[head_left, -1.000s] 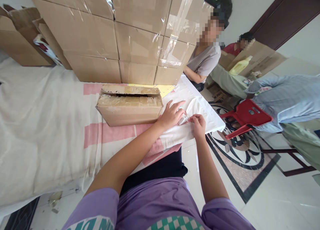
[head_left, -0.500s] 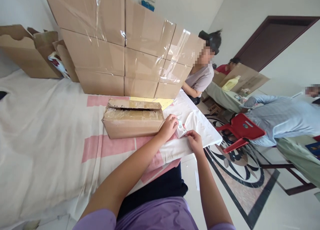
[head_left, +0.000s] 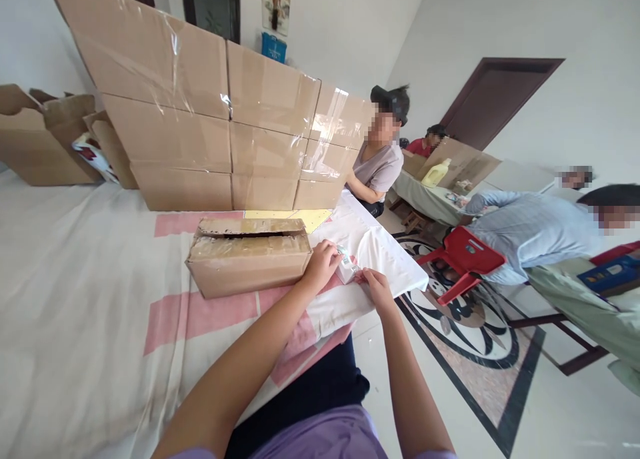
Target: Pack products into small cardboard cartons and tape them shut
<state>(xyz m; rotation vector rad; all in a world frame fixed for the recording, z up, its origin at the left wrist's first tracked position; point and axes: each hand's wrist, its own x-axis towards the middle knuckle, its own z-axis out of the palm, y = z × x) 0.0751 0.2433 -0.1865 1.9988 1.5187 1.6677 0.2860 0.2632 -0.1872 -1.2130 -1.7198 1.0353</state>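
My left hand [head_left: 321, 266] is curled round a small clear-wrapped white packet [head_left: 345, 270] just right of a low cardboard box [head_left: 249, 256] on the cloth-covered table [head_left: 80, 292]. Its fingers are closed on the packet's left end. My right hand [head_left: 373, 287] pinches the packet's right end from the near side. Both hands rest over a white sheet [head_left: 380, 252] at the table's right corner.
A wall of taped cartons [head_left: 200, 132] stands behind the box, with open cartons [head_left: 45, 139] at far left. A seated person [head_left: 377, 162] is past the table corner. A red plastic chair [head_left: 463, 259] and a person in a blue shirt [head_left: 535, 229] are on the right.
The view has tilted up, showing more of the room. My left hand's fingers, spread a second ago, have closed round the packet; my right hand keeps its pinch.
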